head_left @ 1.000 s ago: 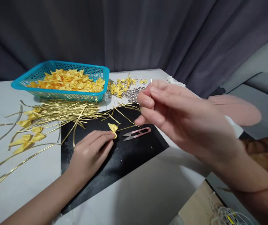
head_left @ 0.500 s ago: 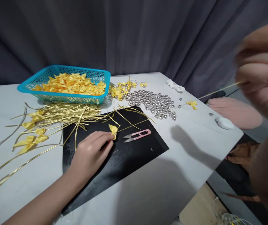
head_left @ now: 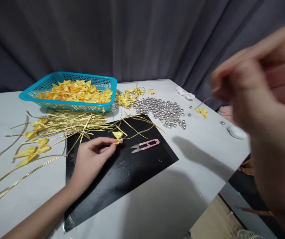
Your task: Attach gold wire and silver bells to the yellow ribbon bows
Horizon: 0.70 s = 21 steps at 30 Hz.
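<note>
My left hand (head_left: 94, 156) pinches a small yellow ribbon bow (head_left: 117, 134) between thumb and fingertips, just above a black mat (head_left: 137, 176). A shiny round bead (head_left: 121, 141) shows at the bow's lower side. From the bow a thin gold cord (head_left: 138, 135) runs off to the right in a slack curve. My right hand (head_left: 259, 86), blurred and raised at the right, is closed in a pinch; a short stretch of cord (head_left: 203, 102) leads up to its fingertips. Pink thread snips (head_left: 146, 145) lie on the mat beside the bow.
A blue basket (head_left: 67, 105) full of yellow ribbon bows stands at the back left. Before it lies a pile of gold cords (head_left: 75, 121). Silver beads (head_left: 161, 111) are scattered behind the mat. A white tissue (head_left: 185, 93) and a white computer mouse (head_left: 236, 132) lie along the right edge.
My right hand has moved left, and the cord, taut before, now hangs slack. My left hand has turned a little and shifted left with the bow, bringing its bead into view.
</note>
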### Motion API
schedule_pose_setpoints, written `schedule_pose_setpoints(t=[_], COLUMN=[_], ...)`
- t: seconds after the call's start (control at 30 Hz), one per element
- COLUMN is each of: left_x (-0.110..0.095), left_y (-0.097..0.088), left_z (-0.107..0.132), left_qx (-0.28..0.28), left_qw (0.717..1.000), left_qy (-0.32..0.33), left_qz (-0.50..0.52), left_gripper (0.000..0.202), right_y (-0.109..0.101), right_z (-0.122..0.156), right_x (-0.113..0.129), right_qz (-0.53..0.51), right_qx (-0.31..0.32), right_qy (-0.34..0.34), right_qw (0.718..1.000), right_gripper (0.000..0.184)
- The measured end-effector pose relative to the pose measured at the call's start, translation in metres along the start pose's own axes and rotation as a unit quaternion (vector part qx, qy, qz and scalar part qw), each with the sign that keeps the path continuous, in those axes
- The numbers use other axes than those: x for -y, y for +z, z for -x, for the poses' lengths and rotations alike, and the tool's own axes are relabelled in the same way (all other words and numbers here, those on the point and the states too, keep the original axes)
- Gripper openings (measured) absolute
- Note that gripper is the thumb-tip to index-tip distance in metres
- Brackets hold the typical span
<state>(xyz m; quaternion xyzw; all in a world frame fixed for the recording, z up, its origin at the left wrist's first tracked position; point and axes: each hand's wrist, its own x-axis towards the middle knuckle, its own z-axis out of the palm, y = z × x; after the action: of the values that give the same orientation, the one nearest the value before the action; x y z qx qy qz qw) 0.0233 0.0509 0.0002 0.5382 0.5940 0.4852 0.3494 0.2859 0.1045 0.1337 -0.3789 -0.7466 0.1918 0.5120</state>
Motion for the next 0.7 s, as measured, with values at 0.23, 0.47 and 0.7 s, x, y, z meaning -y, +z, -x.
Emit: schedule_pose_setpoints(t=[0.23,0.47,0.7], left_x=[0.001,0.001,0.003], left_y=[-0.002,-0.003,-0.002], left_z=[-0.008,-0.005,-0.007], left_qx=[0.026,0.064,0.076], left_qw=[0.966,0.964,0.950], left_qy=[-0.150,-0.133,-0.152], left_qz=[0.211,0.222,0.263], left_gripper=[0.020,0.020,0.018], right_y=[0.102,0.141,0.135], right_z=[0.039,0.066,0.075], right_x=[-0.026,-0.025,-0.036], right_qz=[-0.246,-0.126,0.106], right_qx=[0.247,0.177,0.116], right_qy=[0.258,0.280,-0.150], right_qw=[0.901,0.935,0.976], right_gripper=[0.026,0.034,0.014])
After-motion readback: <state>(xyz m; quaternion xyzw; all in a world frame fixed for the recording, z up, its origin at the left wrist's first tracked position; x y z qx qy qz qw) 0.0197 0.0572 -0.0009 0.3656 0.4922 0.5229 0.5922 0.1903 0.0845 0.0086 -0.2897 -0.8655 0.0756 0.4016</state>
